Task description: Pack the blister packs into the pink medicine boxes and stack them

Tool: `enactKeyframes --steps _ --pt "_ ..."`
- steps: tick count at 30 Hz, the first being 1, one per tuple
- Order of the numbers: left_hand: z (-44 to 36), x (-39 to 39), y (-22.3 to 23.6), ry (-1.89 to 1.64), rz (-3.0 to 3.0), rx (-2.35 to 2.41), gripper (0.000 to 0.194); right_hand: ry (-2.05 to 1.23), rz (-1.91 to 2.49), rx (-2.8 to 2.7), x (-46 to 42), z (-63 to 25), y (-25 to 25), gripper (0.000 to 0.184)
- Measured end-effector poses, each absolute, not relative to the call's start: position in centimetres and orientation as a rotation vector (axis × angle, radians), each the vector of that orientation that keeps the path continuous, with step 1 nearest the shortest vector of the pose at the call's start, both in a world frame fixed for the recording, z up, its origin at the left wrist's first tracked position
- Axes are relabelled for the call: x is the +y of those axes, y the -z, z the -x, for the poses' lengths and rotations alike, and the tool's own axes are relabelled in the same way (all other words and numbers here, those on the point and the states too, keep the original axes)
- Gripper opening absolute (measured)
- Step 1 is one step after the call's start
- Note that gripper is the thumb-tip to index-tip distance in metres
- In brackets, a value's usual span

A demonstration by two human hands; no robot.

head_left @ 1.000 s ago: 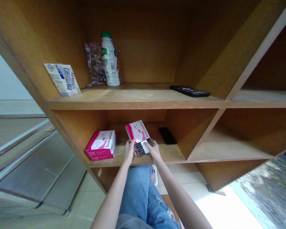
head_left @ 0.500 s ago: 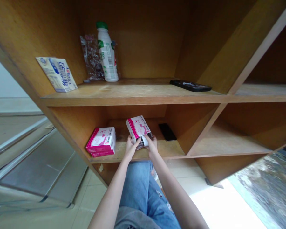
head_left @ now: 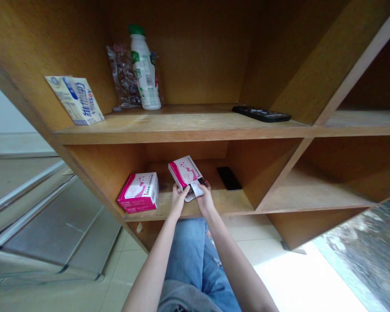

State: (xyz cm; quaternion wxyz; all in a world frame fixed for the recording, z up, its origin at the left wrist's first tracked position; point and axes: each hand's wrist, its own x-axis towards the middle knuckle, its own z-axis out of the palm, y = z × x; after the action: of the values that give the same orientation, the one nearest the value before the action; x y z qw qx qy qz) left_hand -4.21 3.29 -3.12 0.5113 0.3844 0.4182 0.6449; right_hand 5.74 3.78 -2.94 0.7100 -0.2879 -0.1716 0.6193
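My left hand [head_left: 179, 200] grips the near left corner of a pink and white cardboard box [head_left: 184, 170], its thumb on top. At the box's near end, my right hand [head_left: 205, 199] is closed with its thumb on a white flap or slip [head_left: 196, 188]. Dark contents show at that end beside the white piece. The box is held tilted above the lower shelf [head_left: 169, 203]. To its left, pink and white boxes [head_left: 139, 191] of the same look sit stacked on the shelf. My fingers under the box are hidden.
A dark phone [head_left: 229, 178] lies right of my hands. On the upper shelf [head_left: 182, 123] stand a Vitasoy carton [head_left: 76, 100], a white bottle with a green cap [head_left: 145, 71] and a clear plastic bag [head_left: 125, 78]. A black flat device [head_left: 261, 114] lies there too.
The box has shifted slightly left and away from me. More of the white piece shows at its near end, and my right hand has shifted slightly on it.
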Motion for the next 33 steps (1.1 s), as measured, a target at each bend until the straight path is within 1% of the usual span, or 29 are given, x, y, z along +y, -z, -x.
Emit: enactKeyframes --steps 2,5,7,13,19,24,27,31,33 --pt "4.2 3.3 3.2 -1.56 -0.934 0.997 0.051 -1.392 0.615 -0.408 3.3 -5.7 2.9 0.073" --pt "4.3 3.4 3.4 -1.567 -0.932 0.997 0.05 -1.369 0.644 -0.455 2.7 -5.7 2.5 0.088" --pt "4.3 3.3 3.5 -1.576 -0.937 0.98 0.049 -1.337 0.696 -0.462 2.4 -5.5 2.1 0.09" --pt "4.3 2.8 3.2 -1.626 -0.934 0.955 0.05 -1.318 0.768 -0.427 2.7 -5.0 1.0 0.087" --pt "4.2 2.4 2.8 -1.587 -0.979 0.943 0.053 -1.29 0.764 -0.388 3.3 -4.6 0.7 0.075" --pt "4.5 2.6 3.1 -1.58 -0.946 0.993 0.056 -1.263 0.803 -0.439 3.3 -4.5 1.2 0.079" --pt "4.4 2.7 3.1 -1.594 -0.942 1.043 0.061 -1.263 0.801 -0.453 3.4 -4.4 1.9 0.073" --pt "4.1 2.8 2.9 -1.68 -0.995 1.1 0.077 -1.265 0.807 -0.489 3.8 -4.1 3.1 0.058" --pt "3.9 2.9 2.9 -1.71 -1.003 1.13 0.083 -1.27 0.799 -0.511 3.9 -4.1 3.6 0.055"
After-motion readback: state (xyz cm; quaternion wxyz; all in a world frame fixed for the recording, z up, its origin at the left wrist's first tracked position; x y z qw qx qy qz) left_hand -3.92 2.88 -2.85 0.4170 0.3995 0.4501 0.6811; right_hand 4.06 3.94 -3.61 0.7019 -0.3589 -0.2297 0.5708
